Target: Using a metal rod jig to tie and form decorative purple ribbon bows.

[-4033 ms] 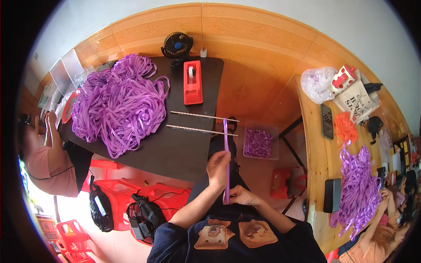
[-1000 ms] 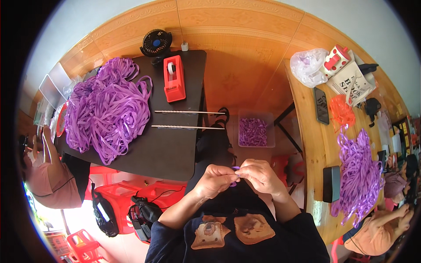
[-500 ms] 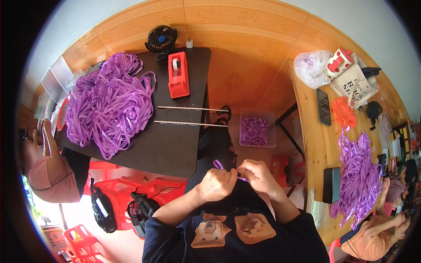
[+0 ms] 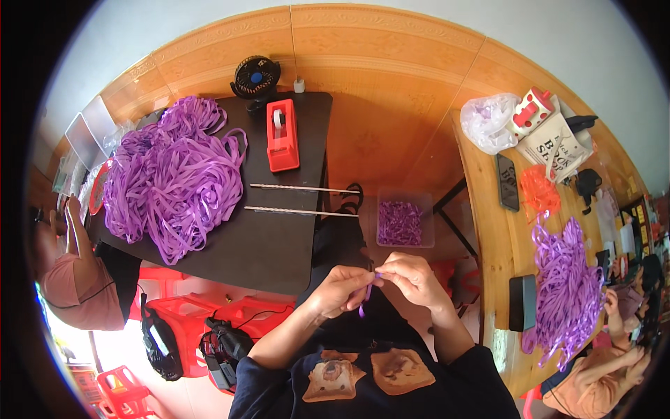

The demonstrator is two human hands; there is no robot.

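A short purple ribbon (image 4: pixel 363 304) is pinched between my two hands above my lap. My left hand (image 4: pixel 343 288) is closed on it, and one end hangs down below those fingers. Fingertips of my right hand (image 4: pixel 412 278) grip the ribbon close beside the left ones; the bit between them is mostly hidden. Left of my hands, a big tangled heap of purple ribbon (image 4: pixel 174 174) lies on the black table (image 4: pixel 272 258). Two thin pale twisted sticks (image 4: pixel 300 211) jut over that table's right edge. Past my hands, a clear plastic box (image 4: pixel 427 237) on the floor holds small purple pieces.
A red tape dispenser (image 4: pixel 282 140) and a black fan (image 4: pixel 256 78) stand at the black table's back. On the wooden table (image 4: pixel 492 265) at right lie more purple ribbon (image 4: pixel 567 293), a phone (image 4: pixel 507 183) and bags. Red stools (image 4: pixel 183 328) stand at left. Other people sit at both sides.
My left hand has turned, and the ribbon that looped up above it now hangs below its fingers. Both hands stay close together. The whole scene sits slightly lower in the view.
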